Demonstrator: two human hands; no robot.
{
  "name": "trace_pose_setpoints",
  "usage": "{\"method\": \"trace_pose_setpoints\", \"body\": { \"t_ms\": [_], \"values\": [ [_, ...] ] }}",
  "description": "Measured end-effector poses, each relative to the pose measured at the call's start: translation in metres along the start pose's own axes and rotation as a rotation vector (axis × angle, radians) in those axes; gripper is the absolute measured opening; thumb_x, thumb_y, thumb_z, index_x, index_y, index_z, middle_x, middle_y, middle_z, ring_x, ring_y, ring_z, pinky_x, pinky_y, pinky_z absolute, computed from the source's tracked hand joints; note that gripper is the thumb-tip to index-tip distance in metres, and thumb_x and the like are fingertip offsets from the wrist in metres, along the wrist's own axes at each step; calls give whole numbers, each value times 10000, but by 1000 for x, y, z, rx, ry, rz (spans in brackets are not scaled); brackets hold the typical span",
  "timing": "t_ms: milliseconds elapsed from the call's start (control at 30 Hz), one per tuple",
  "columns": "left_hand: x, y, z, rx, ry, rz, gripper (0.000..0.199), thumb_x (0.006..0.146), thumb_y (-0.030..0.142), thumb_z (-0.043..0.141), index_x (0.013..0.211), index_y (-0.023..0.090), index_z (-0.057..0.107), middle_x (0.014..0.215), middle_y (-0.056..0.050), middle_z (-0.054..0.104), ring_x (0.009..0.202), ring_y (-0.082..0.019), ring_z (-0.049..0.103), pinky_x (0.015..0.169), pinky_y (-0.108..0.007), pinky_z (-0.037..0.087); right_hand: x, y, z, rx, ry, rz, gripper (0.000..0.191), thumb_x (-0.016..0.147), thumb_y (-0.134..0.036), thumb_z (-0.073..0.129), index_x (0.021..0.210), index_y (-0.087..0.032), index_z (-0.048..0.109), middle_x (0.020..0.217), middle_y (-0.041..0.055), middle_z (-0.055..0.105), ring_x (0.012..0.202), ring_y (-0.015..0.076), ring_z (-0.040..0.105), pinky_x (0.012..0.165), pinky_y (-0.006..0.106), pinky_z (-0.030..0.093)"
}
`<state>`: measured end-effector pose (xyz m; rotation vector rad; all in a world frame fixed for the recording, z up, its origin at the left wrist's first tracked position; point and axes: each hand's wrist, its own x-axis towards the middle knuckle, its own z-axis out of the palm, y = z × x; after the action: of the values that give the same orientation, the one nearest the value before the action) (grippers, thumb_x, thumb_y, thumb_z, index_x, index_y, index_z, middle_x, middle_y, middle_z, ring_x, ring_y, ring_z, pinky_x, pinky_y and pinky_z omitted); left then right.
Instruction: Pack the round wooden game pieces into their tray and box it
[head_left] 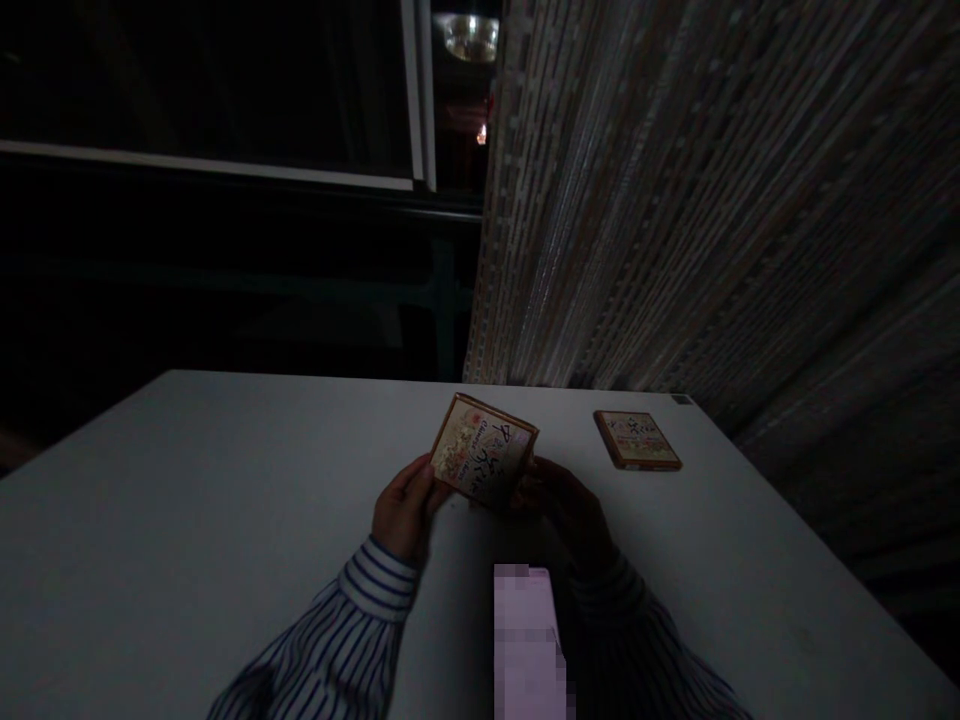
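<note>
A flat square box [484, 445] with a brown edge, a flower print and dark brush-style writing is held tilted above the table. On its left edge my left hand [405, 508] grips it, thumb along the side. My right hand [568, 505], in shadow, is closed on the box's right side, with some fingers hidden. A second box [640, 440] with a similar print lies flat on the table, to the right of my right hand.
The white table [187, 500] fills the lower view. A pale pink, partly pixelated object [525, 640] shows at the bottom centre between my forearms. A string curtain [637, 200] hangs past the table's far right side. Behind the far edge it is dark, with a window frame [417, 100].
</note>
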<state>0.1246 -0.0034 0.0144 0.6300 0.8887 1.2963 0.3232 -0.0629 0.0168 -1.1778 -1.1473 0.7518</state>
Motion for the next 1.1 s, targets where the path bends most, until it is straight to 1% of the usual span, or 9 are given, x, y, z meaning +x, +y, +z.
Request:
{"method": "trace_pose_setpoints", "body": {
  "t_ms": [133,233,333,400,467,567,833,967,1100],
  "values": [
    [-4,0,4,-46,21,-35,478,563,317,763,966,118,604,933,-94,677,884,-215,636,874,-407,483,-1,6,1,-13,-26,-14,349,713,-317,661,1049,-234,622,1048,53,664,957,220,618,832,406,530],
    [-7,-1,7,-94,-9,-60,445,569,300,762,937,115,592,911,-89,678,877,-213,638,884,-409,478,-3,5,1,-20,-65,0,377,732,-323,641,1095,-229,600,1070,62,654,968,221,615,834,400,528],
    [-9,-3,8,-122,-39,-81,420,578,287,760,918,119,579,883,-79,681,870,-206,640,893,-397,473,-3,2,2,-22,-75,-5,364,737,-329,632,1087,-231,603,1075,58,652,987,219,607,860,397,512],
    [-9,-4,9,-128,-39,-94,411,571,275,765,900,125,570,850,-65,683,841,-197,647,880,-390,482,-3,0,2,-21,-75,-8,370,733,-331,635,1087,-230,600,1075,60,653,992,221,605,872,403,502],
    [-10,-6,9,-130,-38,-101,407,562,266,770,885,132,561,824,-53,683,813,-190,651,858,-386,496,-2,-1,3,-16,-75,10,390,728,-337,638,1099,-227,590,1067,67,656,972,225,615,850,407,513],
    [-10,-8,8,-122,-47,-100,406,563,264,767,881,138,550,806,-43,680,792,-183,652,834,-377,507,-2,-3,4,-26,-67,32,397,724,-343,638,1100,-226,586,1058,67,660,958,227,622,820,395,529],
    [-9,-14,4,-56,-55,-100,391,582,285,749,882,144,541,785,-33,664,744,-162,646,777,-351,519,-3,-9,4,-53,-48,-5,390,729,-334,632,1100,-222,584,993,58,684,911,217,640,796,389,542],
    [-6,-16,1,-29,-75,-76,388,588,304,741,879,138,545,780,-33,666,751,-159,642,750,-324,521,-3,-5,3,-55,-48,-6,401,737,-352,623,1111,-213,579,999,66,682,902,220,644,791,402,544],
    [-3,-17,-3,11,-74,-61,391,588,326,739,873,139,546,775,-31,669,729,-167,640,691,-329,527,-4,1,2,-41,-40,-8,375,741,-335,625,1095,-215,592,1009,68,679,907,222,643,791,407,544]
  ]
}}
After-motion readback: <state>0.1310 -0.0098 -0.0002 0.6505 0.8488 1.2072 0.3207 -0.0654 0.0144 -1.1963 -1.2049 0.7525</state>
